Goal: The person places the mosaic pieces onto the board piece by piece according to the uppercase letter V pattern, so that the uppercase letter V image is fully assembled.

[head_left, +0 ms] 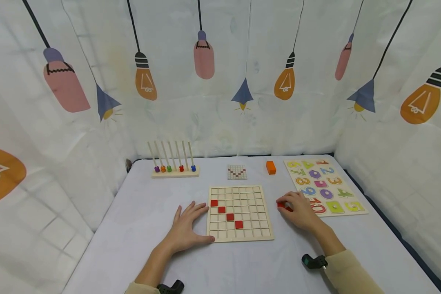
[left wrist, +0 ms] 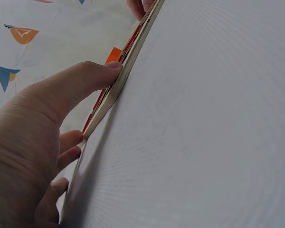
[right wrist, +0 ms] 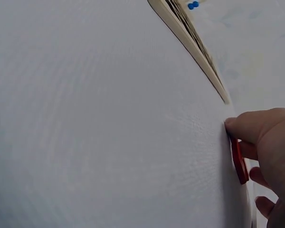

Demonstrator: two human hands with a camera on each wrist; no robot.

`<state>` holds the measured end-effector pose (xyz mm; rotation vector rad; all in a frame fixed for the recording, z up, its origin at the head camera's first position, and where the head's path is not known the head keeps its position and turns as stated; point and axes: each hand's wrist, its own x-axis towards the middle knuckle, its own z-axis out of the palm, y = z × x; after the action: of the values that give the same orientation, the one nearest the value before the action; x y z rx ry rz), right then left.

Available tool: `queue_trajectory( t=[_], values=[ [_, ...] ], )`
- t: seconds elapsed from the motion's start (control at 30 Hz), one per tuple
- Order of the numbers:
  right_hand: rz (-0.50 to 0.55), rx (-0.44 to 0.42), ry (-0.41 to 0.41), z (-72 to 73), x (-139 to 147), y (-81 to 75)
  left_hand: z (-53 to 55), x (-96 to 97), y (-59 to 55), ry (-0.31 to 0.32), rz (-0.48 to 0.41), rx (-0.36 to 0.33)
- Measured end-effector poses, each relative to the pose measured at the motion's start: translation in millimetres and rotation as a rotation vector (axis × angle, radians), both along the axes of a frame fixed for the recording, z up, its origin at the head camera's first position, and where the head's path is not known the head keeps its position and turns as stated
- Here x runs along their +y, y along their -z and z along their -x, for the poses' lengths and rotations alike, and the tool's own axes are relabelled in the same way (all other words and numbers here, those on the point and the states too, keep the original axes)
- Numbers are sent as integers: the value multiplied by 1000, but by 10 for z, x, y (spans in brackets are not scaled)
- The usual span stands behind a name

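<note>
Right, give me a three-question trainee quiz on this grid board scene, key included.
1. True or false: four red tiles lie in a diagonal on the grid board.
2. What does the right hand pinch?
A. an orange block
B. a red tile
C. a bead
3. Fill in: the left hand rests against the board's ____ edge.

Key: 1 true; 2 B; 3 left.

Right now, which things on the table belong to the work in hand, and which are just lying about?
In use:
- grid board, steadied by the left hand
- four red tiles set diagonally in it
- red tile under the right hand
- pattern card

Lying about:
- bead rack
- orange block
- number puzzle
</note>
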<state>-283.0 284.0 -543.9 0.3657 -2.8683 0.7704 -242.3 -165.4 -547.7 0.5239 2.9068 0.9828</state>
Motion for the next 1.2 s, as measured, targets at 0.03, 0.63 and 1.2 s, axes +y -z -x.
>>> queue_trajectory(
  t=[0.03, 0.63, 1.2],
  values=[
    [0, 3, -1, 4, -2, 3, -1, -1, 1, -1, 0, 1],
    [24, 3, -40, 9, -141, -70, -3, -6, 7, 1, -1, 4],
    [108, -107, -150, -45, -466, -79, -16, -6, 2, -5, -3, -5]
  ],
)
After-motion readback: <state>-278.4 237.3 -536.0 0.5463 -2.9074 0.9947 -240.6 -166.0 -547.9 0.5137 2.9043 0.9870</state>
